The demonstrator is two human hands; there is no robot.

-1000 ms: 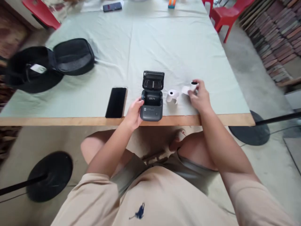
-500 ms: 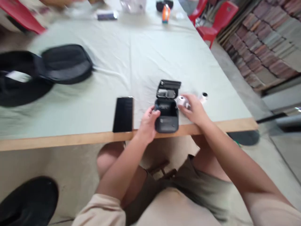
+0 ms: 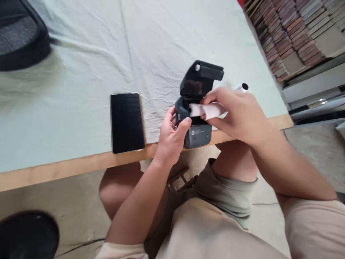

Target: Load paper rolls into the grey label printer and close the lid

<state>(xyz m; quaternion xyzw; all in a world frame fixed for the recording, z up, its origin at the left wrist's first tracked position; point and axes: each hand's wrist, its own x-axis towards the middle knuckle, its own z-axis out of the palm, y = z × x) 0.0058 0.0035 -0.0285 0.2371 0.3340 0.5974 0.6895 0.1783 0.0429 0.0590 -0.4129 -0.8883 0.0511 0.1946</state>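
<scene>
A small dark grey portable printer point(image 3: 198, 138) sits at the table's front edge with its lid point(image 3: 202, 73) raised. My left hand point(image 3: 171, 138) grips the printer's left side, thumb near the opening. With my right hand point(image 3: 237, 115) I hold a white paper roll point(image 3: 214, 110) lying sideways over the open compartment. The roll's left end reaches into the opening, and my fingers cover its right part. A second white roll point(image 3: 244, 87) with a dark core rests on the table just behind my right hand, partly hidden by it.
A black-screened phone point(image 3: 127, 122) lies left of the printer near the wooden table edge point(image 3: 88, 165). A black bag point(image 3: 21, 39) occupies the far left of the pale tablecloth point(image 3: 88, 61). Stacked reddish slabs point(image 3: 293, 39) stand beyond the table on the right.
My right hand has brought the paper roll from beside the printer to over its open compartment. My left hand still holds the printer. The view has tilted down and closer.
</scene>
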